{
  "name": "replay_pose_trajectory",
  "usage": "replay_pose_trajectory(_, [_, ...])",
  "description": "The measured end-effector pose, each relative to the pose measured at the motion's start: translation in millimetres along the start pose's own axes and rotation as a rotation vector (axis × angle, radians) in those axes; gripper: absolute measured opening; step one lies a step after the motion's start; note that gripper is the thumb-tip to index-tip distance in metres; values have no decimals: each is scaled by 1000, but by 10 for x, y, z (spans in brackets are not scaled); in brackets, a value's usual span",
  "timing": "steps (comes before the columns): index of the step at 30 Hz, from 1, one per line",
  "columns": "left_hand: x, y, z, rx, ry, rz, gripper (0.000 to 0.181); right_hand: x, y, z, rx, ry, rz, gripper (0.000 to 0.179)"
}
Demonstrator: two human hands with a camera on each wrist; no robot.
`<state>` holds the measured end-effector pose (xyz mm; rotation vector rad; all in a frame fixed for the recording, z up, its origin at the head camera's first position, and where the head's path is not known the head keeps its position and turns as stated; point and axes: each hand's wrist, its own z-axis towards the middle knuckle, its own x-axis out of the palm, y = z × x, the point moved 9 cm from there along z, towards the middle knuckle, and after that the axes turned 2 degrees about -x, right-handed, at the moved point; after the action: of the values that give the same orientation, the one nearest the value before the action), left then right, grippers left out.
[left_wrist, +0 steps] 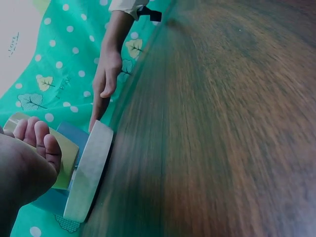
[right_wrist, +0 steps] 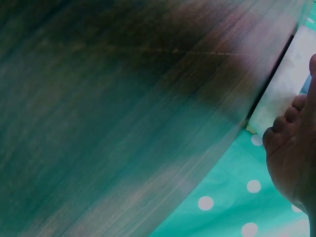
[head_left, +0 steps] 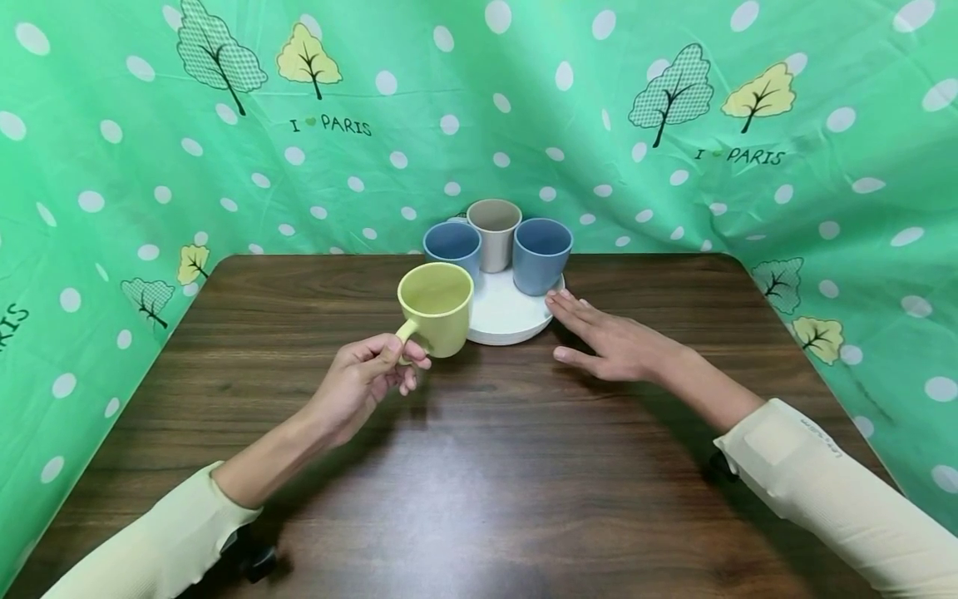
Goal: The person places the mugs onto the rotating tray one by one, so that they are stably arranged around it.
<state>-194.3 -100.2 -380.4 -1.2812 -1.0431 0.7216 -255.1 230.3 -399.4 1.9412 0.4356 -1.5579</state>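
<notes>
My left hand (head_left: 367,378) pinches the handle of a yellow-green mug (head_left: 446,329), which is upright and overlaps the left edge of a round white tray (head_left: 501,320) in the head view. On that tray stand a blue mug (head_left: 550,264) at the right, a second blue mug (head_left: 452,243) at the left, partly hidden behind the yellow-green one, and a beige mug (head_left: 496,237) at the back. With fingers extended, my right hand (head_left: 617,341) has its fingertips right at the tray's right rim, close to the right blue mug. The left wrist view shows the tray (left_wrist: 89,173) side-on beyond the left hand (left_wrist: 29,158).
Under everything is a dark wooden table (head_left: 449,482), its far edge just behind the tray. A green curtain (head_left: 419,108) with white dots and printed trees hangs behind the table and along both sides.
</notes>
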Motion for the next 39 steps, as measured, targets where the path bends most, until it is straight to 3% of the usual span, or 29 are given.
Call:
replay_pose_trajectory(30, [282,-51,259,22,10,-65,32,1,9,7,-1,-8,-6,85])
replay_pose_trajectory(39, [340,5,368,19,-1,-89,34,-9,20,10,-5,-16,-12,85])
